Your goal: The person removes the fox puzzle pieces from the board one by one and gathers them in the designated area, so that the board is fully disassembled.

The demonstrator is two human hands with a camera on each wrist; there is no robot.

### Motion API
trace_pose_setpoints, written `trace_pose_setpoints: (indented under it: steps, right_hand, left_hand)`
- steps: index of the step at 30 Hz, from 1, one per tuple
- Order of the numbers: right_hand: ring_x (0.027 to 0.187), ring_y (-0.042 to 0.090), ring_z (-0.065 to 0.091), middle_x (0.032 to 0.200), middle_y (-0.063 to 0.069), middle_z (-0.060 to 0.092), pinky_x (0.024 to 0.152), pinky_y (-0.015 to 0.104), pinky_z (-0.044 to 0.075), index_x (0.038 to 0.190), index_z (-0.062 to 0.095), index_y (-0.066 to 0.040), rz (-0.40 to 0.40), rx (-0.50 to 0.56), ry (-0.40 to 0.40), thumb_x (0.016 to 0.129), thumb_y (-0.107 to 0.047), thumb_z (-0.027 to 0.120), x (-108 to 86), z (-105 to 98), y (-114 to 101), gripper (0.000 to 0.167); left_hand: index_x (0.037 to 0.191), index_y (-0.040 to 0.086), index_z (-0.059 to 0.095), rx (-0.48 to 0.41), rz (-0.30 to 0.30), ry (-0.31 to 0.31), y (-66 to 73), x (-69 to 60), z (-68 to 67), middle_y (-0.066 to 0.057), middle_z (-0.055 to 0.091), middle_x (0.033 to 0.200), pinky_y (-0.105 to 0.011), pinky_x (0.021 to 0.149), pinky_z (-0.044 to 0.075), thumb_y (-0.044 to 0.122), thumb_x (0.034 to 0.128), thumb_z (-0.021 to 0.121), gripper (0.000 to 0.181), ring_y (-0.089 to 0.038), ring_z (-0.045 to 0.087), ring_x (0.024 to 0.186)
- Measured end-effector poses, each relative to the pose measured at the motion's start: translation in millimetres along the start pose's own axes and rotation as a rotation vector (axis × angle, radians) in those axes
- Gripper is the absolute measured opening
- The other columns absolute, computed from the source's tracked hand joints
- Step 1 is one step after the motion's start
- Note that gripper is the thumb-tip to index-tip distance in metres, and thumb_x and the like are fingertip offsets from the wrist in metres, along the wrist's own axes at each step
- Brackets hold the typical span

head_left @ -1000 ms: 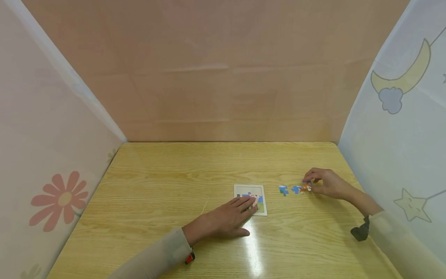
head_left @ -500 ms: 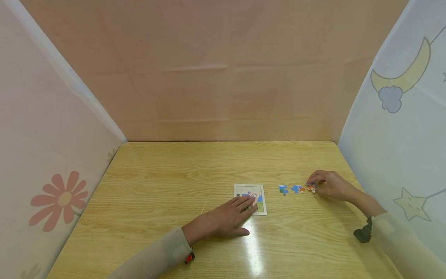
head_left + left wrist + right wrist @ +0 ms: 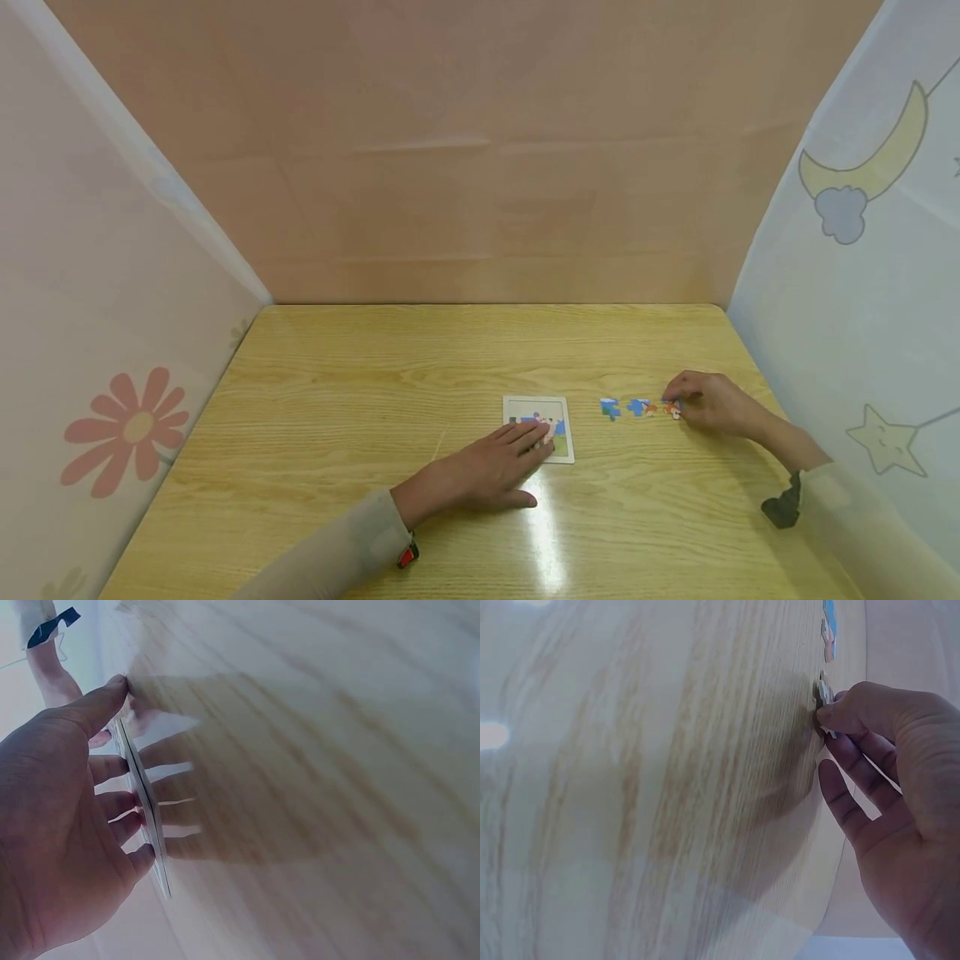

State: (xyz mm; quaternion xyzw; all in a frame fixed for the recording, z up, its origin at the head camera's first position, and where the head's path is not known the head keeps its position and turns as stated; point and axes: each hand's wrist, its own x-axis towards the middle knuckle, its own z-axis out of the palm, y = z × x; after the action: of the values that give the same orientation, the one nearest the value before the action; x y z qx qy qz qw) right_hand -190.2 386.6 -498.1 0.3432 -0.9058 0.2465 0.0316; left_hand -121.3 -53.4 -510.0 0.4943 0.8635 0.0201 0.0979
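Note:
My left hand (image 3: 491,471) lies with straight fingers on a small white-framed puzzle board (image 3: 551,401), covering its lower left part. Part of a picture in blue, pink and green shows on the board past the fingertips. To the right, my right hand (image 3: 712,406) pinches an orange, white and blue puzzle piece (image 3: 672,411) between thumb and fingers, close to the tabletop. In the right wrist view the thumb hides part of this puzzle piece (image 3: 824,691). Left of it lie a blue and orange puzzle piece (image 3: 638,407) and a blue and green one (image 3: 610,407).
The wooden table (image 3: 360,375) ends at a plain brown back wall (image 3: 450,167). Patterned cloth walls stand at both sides, with a flower (image 3: 138,429) on the left and a moon (image 3: 870,171) on the right.
My right hand has shifted slightly right and towards me with the puzzle piece, which now sits a little apart from the blue and orange one. My left hand has stayed still.

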Motion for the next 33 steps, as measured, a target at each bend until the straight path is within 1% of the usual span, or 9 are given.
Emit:
trace_pose_setpoints:
  steps: [7,14,19,21,26,29,33]
  right_hand:
    - [0.095,0.015,0.072,0.102,-0.001,0.073,0.079,0.027,0.062,0.098,0.08,-0.013,0.017,0.011,-0.013,0.079,0.015,0.076,-1.2,-1,-1,0.035]
    - [0.098,0.015,0.071,0.104,-0.001,0.073,0.081,0.023,0.061,0.099,0.08,-0.014,0.006,-0.007,-0.012,0.076,0.018,0.078,-4.0,2,3,0.039]
    - [0.1,0.014,0.07,0.106,-0.002,0.073,0.081,0.027,0.062,0.101,0.08,-0.015,0.022,-0.012,-0.029,0.075,0.017,0.079,-4.4,2,3,0.041]
    - [0.099,0.014,0.07,0.105,-0.003,0.073,0.08,0.029,0.063,0.101,0.08,-0.014,0.016,-0.022,-0.023,0.075,0.018,0.08,-4.0,1,2,0.042]
    - [0.094,0.015,0.072,0.103,-0.002,0.073,0.073,0.033,0.063,0.101,0.079,-0.012,-0.039,-0.052,0.018,0.073,0.018,0.079,-0.2,2,-2,0.041]
    - [0.091,0.016,0.072,0.103,0.0,0.073,0.07,0.034,0.062,0.104,0.077,-0.009,-0.06,-0.041,0.03,0.071,0.018,0.08,4.5,2,-6,0.043]
    - [0.088,0.021,0.071,0.107,0.005,0.073,0.071,0.035,0.062,0.109,0.075,-0.005,-0.049,0.008,0.015,0.073,0.017,0.084,12.9,2,-17,0.043]
  left_hand:
    - [0.171,0.012,0.02,-0.009,-0.002,0.011,1.5,-1.2,-0.7,-0.011,0.012,0.178,-0.043,0.132,0.02,0.059,0.1081,0.049,0.083,-0.025,0.012,0.164]
    - [0.17,0.013,0.023,0.01,-0.008,0.023,2.3,-1.4,0.2,-0.011,0.013,0.178,-0.042,0.132,0.021,0.06,0.107,0.05,0.084,-0.026,0.014,0.164]
    - [0.17,0.013,0.024,-0.001,-0.011,0.026,2.1,-1.5,0.7,-0.011,0.014,0.178,-0.042,0.132,0.021,0.059,0.1071,0.051,0.083,-0.026,0.014,0.164]
    - [0.17,0.012,0.024,-0.006,-0.01,0.028,2.1,-1.5,0.8,-0.011,0.013,0.178,-0.042,0.132,0.021,0.059,0.1072,0.051,0.083,-0.026,0.014,0.164]
    - [0.17,0.012,0.023,0.011,-0.007,0.034,1.9,-0.9,1.2,-0.011,0.013,0.178,-0.041,0.132,0.019,0.059,0.1072,0.051,0.083,-0.026,0.014,0.164]
    - [0.17,0.012,0.023,0.02,-0.009,0.033,1.6,-0.7,1.4,-0.01,0.013,0.178,-0.041,0.132,0.019,0.059,0.1071,0.051,0.083,-0.026,0.014,0.164]
    - [0.17,0.012,0.022,0.013,-0.01,0.029,1.5,-1.0,1.7,-0.011,0.012,0.178,-0.04,0.132,0.018,0.059,0.1071,0.052,0.084,-0.026,0.013,0.164]
